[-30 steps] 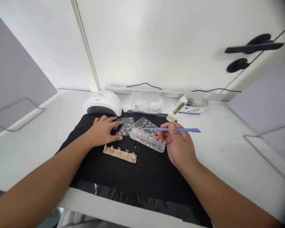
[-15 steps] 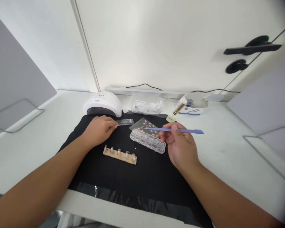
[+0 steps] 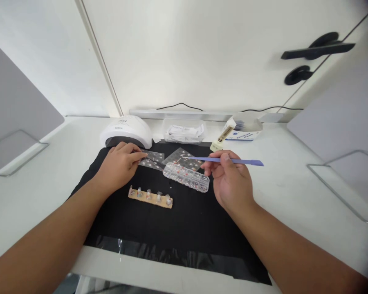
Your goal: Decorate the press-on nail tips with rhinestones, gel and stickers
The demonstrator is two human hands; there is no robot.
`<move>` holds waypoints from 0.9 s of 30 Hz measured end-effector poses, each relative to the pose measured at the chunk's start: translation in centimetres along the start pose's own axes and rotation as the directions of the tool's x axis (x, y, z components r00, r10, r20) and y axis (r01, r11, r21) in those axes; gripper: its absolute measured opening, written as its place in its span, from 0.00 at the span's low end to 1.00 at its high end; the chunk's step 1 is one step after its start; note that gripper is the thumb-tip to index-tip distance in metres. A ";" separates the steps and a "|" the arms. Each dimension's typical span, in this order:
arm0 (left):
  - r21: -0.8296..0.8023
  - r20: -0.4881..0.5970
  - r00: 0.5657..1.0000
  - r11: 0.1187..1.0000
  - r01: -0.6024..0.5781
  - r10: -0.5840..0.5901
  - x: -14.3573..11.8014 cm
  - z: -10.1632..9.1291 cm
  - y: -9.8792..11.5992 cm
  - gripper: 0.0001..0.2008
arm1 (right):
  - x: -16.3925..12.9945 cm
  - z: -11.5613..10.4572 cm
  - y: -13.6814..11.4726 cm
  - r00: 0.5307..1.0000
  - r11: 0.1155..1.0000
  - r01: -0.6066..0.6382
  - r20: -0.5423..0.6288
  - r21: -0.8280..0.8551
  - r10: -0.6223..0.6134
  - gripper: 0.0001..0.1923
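Observation:
My left hand [image 3: 119, 165] has its fingertips pinched at the near-left edge of a clear sticker sheet [image 3: 153, 160] dotted with small pale shapes. My right hand [image 3: 234, 179] grips a slim purple nail tool [image 3: 248, 162] between thumb and fingers, its thin tip pointing left over a second sticker sheet [image 3: 176, 154]. Just below that tip lies a clear compartment case [image 3: 187, 178] with tiny white and reddish decorations. Nearer me, several decorated nail tips [image 3: 149, 194] stand in a row on a tan strip [image 3: 153, 201], touched by neither hand.
A white nail lamp [image 3: 127, 130] stands behind my left hand. Along the back are a clear tub [image 3: 184, 134] of packets, a small gold-and-cream item [image 3: 225, 134] and an open alcohol pad box [image 3: 243, 134]. A black mat [image 3: 171, 228] covers the table's middle.
The sticker sheet at my left hand showed as a narrow strip and now shows a broader face. My right hand still holds the purple tool. The whole view has shifted slightly.

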State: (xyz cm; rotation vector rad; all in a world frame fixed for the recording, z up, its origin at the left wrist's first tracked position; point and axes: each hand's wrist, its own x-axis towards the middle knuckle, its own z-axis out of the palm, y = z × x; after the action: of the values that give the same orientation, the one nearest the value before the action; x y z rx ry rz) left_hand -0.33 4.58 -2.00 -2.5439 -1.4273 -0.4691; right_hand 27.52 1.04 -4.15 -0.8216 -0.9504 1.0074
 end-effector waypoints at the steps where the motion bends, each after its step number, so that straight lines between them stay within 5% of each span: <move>1: -0.003 -0.002 1.000 1.000 0.000 0.000 0.0 0.0 0.0 0.18 | 0.0 0.0 0.0 1.000 1.000 -0.005 -0.001 0.001 0.005 0.12; 16: -0.124 0.011 1.000 0.992 -0.018 0.020 -0.1 0.0 0.3 0.16 | 0.2 -0.3 0.1 1.000 1.000 -0.013 0.005 -0.004 0.013 0.12; 27: -0.151 -0.130 0.986 0.985 0.085 -0.105 0.0 -0.2 0.8 0.09 | 0.5 -0.4 -0.3 0.999 1.000 -0.008 -0.032 0.008 0.008 0.11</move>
State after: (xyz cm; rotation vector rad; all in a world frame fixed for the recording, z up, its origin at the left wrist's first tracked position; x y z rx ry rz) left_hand 0.29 4.05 -1.80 -2.5019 -1.5205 -0.7756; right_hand 28.10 1.35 -3.96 -0.8336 -0.9158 1.0010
